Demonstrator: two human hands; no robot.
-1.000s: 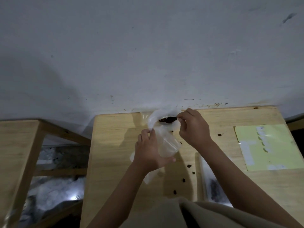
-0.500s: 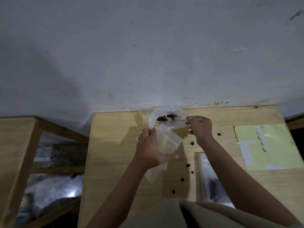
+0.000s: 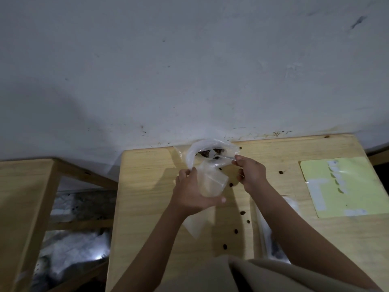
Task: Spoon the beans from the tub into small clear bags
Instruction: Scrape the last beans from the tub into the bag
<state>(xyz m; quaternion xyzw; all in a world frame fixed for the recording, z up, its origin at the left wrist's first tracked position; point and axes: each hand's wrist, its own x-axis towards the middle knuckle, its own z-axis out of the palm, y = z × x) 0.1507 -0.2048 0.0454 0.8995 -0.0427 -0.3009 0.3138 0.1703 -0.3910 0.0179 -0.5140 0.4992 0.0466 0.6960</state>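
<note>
Left hand [image 3: 190,191] fingers curled round small clear plastic bag [image 3: 212,182], mouth tilted toward translucent white tub [image 3: 192,152] for short transfer. Right hand [image 3: 250,172] fingers pinching thin clear spoon [image 3: 225,157] dipped among dark beans [image 3: 207,153], scooping.

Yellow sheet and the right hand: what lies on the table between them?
In the head view, one loose bean on bare wood of the table, between the right hand and the yellow sheet; nothing else shows there.
</note>
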